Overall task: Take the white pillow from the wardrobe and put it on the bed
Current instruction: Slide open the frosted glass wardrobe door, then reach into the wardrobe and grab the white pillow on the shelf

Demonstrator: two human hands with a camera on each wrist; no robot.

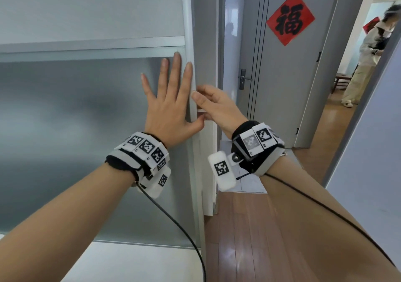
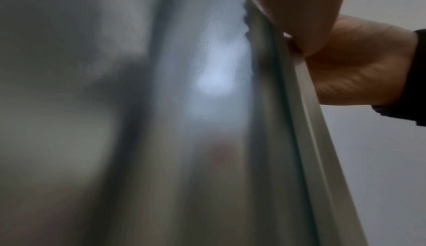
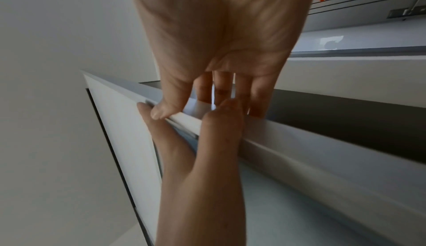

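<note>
The wardrobe's frosted glass sliding door (image 1: 86,108) fills the left of the head view, with its pale metal edge frame (image 1: 193,43) running down the middle. My left hand (image 1: 173,90) lies flat on the glass beside that frame, fingers straight and spread, thumb against the frame. My right hand (image 1: 200,106) grips the frame edge. In the right wrist view its thumb rests on the front of the frame (image 3: 288,149) and its fingers (image 3: 221,89) curl behind it. The white pillow is not visible; only blurred shapes show through the glass (image 2: 214,75).
Right of the wardrobe is a grey room door (image 1: 282,86) with a red paper square (image 1: 290,19) and a lever handle (image 1: 243,79). Another person (image 1: 368,51) stands in the open doorway at the far right. Wooden floor (image 1: 249,227) lies below, and a wall (image 1: 379,151) borders the right.
</note>
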